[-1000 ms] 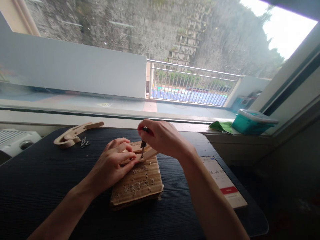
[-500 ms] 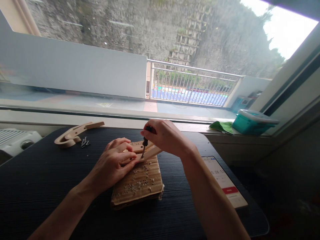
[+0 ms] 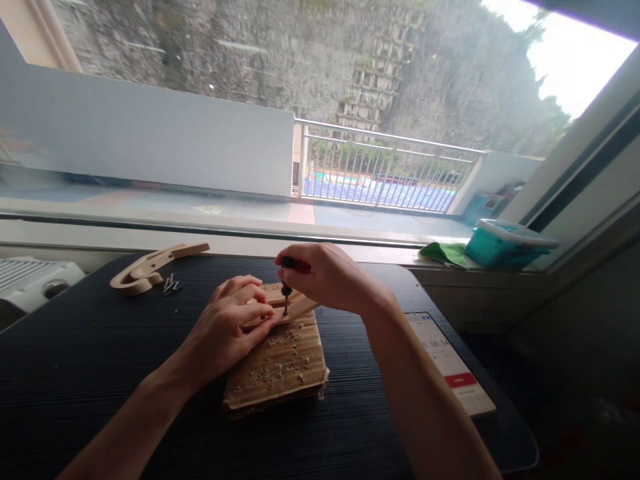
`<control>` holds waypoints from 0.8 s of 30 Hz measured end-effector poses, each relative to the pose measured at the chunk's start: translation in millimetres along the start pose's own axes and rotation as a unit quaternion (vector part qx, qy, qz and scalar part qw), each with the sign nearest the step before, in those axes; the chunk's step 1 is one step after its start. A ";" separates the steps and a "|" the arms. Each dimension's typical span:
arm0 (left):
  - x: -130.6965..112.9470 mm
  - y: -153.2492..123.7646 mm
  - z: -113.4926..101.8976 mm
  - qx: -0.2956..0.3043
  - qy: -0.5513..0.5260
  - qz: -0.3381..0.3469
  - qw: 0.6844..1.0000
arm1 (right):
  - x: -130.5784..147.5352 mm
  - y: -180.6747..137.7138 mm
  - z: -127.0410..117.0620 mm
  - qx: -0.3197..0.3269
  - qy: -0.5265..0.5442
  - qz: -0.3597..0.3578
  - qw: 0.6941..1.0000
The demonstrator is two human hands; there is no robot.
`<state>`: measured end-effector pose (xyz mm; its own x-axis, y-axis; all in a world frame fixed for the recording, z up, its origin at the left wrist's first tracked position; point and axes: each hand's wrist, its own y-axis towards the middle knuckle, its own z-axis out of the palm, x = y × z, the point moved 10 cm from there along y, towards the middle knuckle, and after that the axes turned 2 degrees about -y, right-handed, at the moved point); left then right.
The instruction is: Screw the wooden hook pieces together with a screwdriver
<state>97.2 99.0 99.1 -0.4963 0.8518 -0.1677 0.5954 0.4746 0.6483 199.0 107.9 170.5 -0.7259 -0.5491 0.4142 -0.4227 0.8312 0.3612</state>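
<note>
My right hand (image 3: 325, 275) is closed around the handle of a screwdriver (image 3: 287, 291), which stands nearly upright. Its tip meets a hole or screw in a pale wooden piece (image 3: 300, 308); which of the two I cannot tell. My left hand (image 3: 239, 312) presses the left part of that wooden piece, fingers bent over it. Under the wood lies a cardboard block (image 3: 280, 367), its top pitted with many small holes. Farther left, a curved wooden piece (image 3: 135, 283) rests on the table beside several screws (image 3: 171, 285).
A phone (image 3: 453, 367) with a running timer lies on the dark table (image 3: 125, 347), right of my forearm. On the windowsill sit a green cloth (image 3: 444, 253) and a teal lidded box (image 3: 507, 245). A white appliance (image 3: 37, 283) stands at the left.
My right hand has shifted slightly left and turned on the handle, bringing the screwdriver from a lean to nearly upright. My left hand stays in place.
</note>
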 end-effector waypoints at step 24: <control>-0.3 0.0 -1.1 -0.006 0.000 0.002 1.000 | 0.5 1.1 -0.2 -0.004 -0.013 0.003 1.000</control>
<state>96.7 98.5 99.9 -0.4943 0.8534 -0.1654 0.5894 0.4689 0.6578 198.3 108.5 171.3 -0.7431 -0.5408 0.3942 -0.4138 0.8342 0.3644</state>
